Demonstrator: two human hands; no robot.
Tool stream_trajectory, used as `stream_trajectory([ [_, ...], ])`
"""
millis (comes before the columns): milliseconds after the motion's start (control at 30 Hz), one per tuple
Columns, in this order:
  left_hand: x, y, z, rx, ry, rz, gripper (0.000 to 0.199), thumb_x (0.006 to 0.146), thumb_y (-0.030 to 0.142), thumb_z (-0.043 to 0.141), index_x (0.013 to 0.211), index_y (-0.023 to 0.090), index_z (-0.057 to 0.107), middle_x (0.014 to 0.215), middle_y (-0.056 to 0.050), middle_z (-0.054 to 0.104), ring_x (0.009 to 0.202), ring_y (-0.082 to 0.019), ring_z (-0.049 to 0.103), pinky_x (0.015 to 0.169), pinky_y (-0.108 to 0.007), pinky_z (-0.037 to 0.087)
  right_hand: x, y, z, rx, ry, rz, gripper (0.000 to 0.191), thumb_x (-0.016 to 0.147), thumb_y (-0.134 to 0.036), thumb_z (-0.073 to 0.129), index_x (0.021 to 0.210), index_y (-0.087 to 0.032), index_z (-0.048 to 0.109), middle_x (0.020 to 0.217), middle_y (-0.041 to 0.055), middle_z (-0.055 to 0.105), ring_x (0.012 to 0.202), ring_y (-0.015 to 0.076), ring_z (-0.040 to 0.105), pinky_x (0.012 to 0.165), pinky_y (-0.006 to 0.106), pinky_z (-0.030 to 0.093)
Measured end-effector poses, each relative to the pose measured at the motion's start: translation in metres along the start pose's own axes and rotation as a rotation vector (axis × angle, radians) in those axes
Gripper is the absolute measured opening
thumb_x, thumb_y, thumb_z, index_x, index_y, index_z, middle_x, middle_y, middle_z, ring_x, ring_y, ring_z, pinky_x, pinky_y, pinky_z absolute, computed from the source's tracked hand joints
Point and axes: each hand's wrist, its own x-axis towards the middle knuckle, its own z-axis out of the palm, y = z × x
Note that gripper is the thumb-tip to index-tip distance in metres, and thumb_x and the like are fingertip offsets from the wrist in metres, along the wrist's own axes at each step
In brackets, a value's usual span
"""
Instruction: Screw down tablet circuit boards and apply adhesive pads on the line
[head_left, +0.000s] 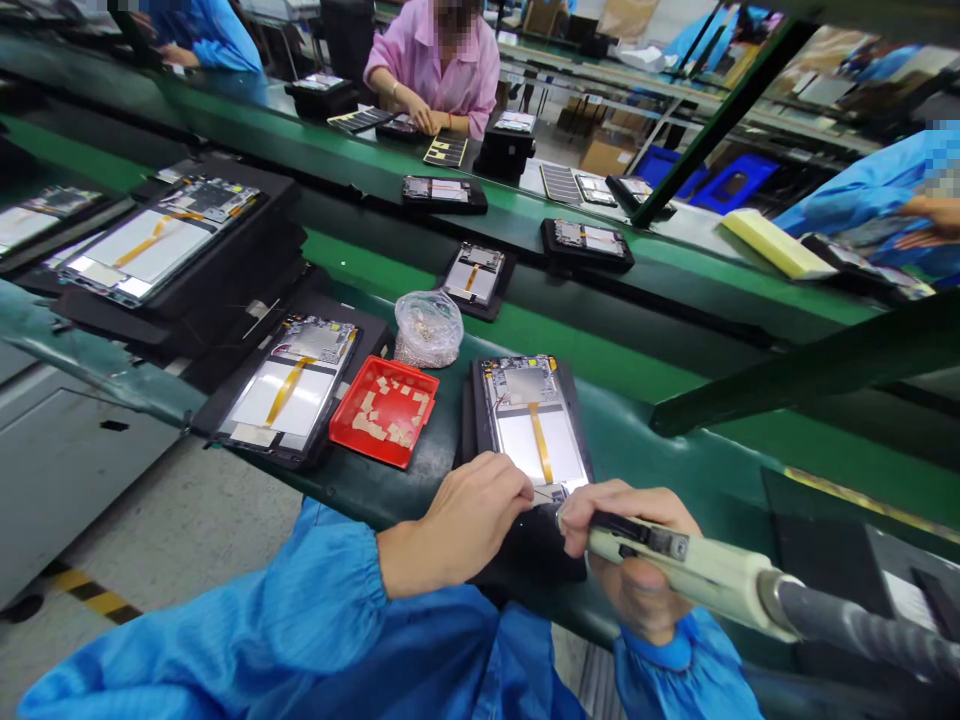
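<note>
An opened tablet [536,420] with a circuit board, white battery and orange ribbon lies on black foam in front of me. My left hand [472,510] is at its lower left edge, fingers closed together; what they pinch, if anything, is too small to make out. My right hand [637,540] is wrapped round a pale green power screwdriver [705,575], its front end at the tablet's lower right corner. A grey corrugated sleeve runs from the tool's rear. A red tray [426,392] holds pale paper-like pieces, and behind it is a clear bag [427,328] of small metal parts.
Another opened tablet [296,385] lies left of the tray, with a tall stack [165,240] beyond. More tablets [476,272] sit along the green line. A green metal post [810,360] slants at right. Co-workers sit across.
</note>
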Motion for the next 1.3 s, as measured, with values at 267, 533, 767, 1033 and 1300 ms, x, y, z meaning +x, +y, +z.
stream_trajectory([
  [267,-0.001,0.000,0.009,0.197,-0.027,0.080,0.010,0.101,0.018,0.052,0.096,0.019,0.061,0.095,-0.003,0.065,0.089,-0.020,0.054,0.074,-0.035,0.037,0.005,0.003,0.007,0.007,-0.007,-0.114,0.035,0.087,-0.053,0.074,0.109,-0.026,0.068,0.087,0.0054,0.073,0.055,0.0178,0.065,0.051,0.034,0.053],
  [533,-0.004,-0.002,0.021,0.293,-0.073,0.080,0.011,0.103,0.022,0.052,0.100,0.020,0.062,0.097,-0.003,0.065,0.093,-0.021,0.055,0.075,-0.036,0.036,0.003,0.005,0.008,0.065,0.017,-0.194,0.034,0.087,-0.047,0.076,0.109,-0.022,0.068,0.090,0.0073,0.074,0.057,0.0169,0.067,0.054,0.034,0.054],
  [767,0.001,0.009,0.017,0.255,-0.058,0.099,0.007,0.101,0.023,0.057,0.098,0.020,0.062,0.099,-0.004,0.067,0.095,-0.021,0.058,0.079,-0.034,0.040,0.019,-0.025,0.014,0.214,0.118,-0.243,0.031,0.089,-0.050,0.071,0.102,-0.022,0.069,0.087,0.0058,0.076,0.045,0.0152,0.064,0.042,0.030,0.050],
  [1033,0.007,0.018,0.006,0.317,-0.051,0.120,0.010,0.101,0.022,0.055,0.095,0.018,0.061,0.097,-0.005,0.066,0.092,-0.022,0.057,0.079,-0.036,0.044,0.032,-0.032,0.019,0.252,0.149,-0.236,0.030,0.089,-0.050,0.070,0.097,-0.021,0.068,0.083,0.0045,0.077,0.041,0.0146,0.062,0.038,0.028,0.049],
  [1300,0.013,0.027,-0.006,0.348,-0.099,0.157,0.016,0.102,0.018,0.043,0.097,0.017,0.058,0.098,-0.009,0.063,0.093,-0.024,0.058,0.081,-0.038,0.047,0.037,-0.033,0.025,0.274,0.092,-0.274,0.028,0.089,-0.047,0.072,0.100,-0.022,0.066,0.084,0.0057,0.077,0.044,0.0152,0.064,0.040,0.028,0.051],
])
